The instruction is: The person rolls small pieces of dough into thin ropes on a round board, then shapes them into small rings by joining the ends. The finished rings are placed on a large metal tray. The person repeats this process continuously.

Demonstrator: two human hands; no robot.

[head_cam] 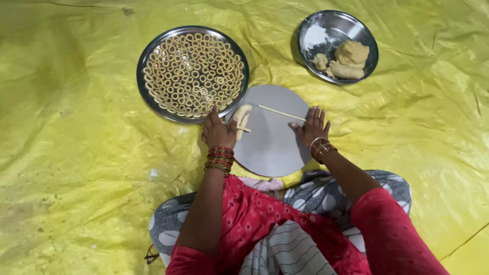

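Thin dough strand (280,112) lying left-right on round board (270,147), right hand (310,127) fingers atop its right end

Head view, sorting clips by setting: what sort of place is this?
Likely a home floor set up for snack making: a yellow sheet covers the ground, with a round board, a plate of dough rings and a dough bowl.

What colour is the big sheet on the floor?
The sheet is yellow, crinkled and shiny. The head view shows it all around the round board.
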